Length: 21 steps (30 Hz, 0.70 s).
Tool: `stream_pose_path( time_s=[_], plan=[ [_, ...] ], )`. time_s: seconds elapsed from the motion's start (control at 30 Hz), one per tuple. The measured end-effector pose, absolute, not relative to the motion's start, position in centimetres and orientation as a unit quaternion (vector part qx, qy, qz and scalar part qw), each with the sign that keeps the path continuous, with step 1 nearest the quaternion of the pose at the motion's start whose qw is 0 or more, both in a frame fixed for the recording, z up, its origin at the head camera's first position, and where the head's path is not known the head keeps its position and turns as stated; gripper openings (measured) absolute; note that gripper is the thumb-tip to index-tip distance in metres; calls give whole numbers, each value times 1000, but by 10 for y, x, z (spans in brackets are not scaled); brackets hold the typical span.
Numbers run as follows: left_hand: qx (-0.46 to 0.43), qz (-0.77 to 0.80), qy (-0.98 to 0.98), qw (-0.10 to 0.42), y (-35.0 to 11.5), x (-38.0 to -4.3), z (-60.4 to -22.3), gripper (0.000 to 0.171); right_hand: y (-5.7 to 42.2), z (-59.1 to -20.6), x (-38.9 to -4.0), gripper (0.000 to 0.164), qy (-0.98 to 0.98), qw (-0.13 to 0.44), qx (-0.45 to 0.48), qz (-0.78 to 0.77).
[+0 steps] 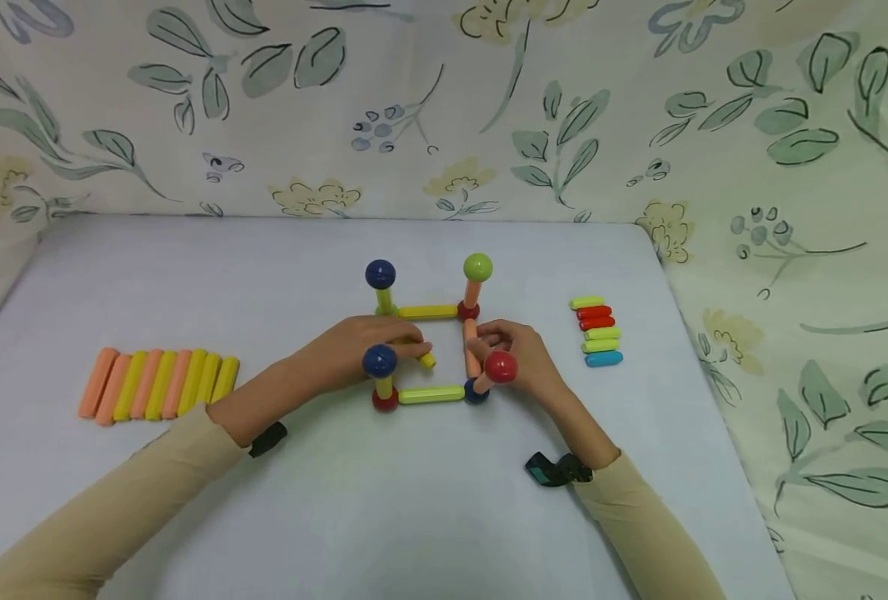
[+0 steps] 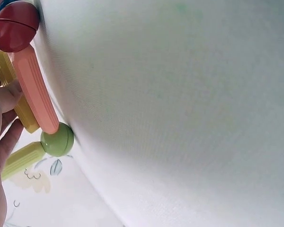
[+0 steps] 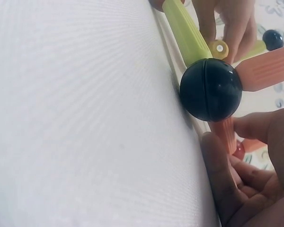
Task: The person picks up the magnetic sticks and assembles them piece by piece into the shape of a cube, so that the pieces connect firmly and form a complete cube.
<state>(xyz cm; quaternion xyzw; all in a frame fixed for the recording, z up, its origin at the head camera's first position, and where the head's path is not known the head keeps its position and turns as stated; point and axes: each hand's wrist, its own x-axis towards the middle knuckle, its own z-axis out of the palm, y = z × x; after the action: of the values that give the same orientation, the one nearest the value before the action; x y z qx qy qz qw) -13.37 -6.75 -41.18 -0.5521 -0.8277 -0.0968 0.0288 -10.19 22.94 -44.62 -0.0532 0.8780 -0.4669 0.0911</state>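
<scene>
My left hand [image 1: 369,346] pinches a yellow rod [image 1: 427,361] over the middle of a square frame of magnetic rods and balls. In the left wrist view this yellow rod [image 2: 28,116] slants beside an orange rod [image 2: 38,92] that joins a red ball [image 2: 16,27] and a green ball [image 2: 58,140]. My right hand [image 1: 522,354] holds the frame's right-side orange rod [image 3: 223,135] between thumb and finger, near the dark blue corner ball [image 3: 211,90]. Uprights at the corners carry two blue balls, a green ball [image 1: 477,267] and a red ball [image 1: 501,367].
A row of orange and yellow rods [image 1: 161,383] lies at the left of the white table [image 1: 414,517]. Several short rods, light green, red and blue [image 1: 604,358], are lined up on the right. Floral cloth [image 1: 444,108] hangs behind the table. Dark straps are at both wrists.
</scene>
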Motion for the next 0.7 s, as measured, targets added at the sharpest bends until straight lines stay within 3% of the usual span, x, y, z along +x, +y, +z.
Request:
stream_pose_path(
  time_s=[0.33, 0.7],
  plan=[
    [-546, -113, -830, 25, -64, -138, -415, 38, 231, -448, -103, 42, 872, 96, -61, -477],
    [-534, -76, -842, -20, -53, -145, -414, 37, 231, -449, -103, 42, 872, 93, -65, -476]
  ],
)
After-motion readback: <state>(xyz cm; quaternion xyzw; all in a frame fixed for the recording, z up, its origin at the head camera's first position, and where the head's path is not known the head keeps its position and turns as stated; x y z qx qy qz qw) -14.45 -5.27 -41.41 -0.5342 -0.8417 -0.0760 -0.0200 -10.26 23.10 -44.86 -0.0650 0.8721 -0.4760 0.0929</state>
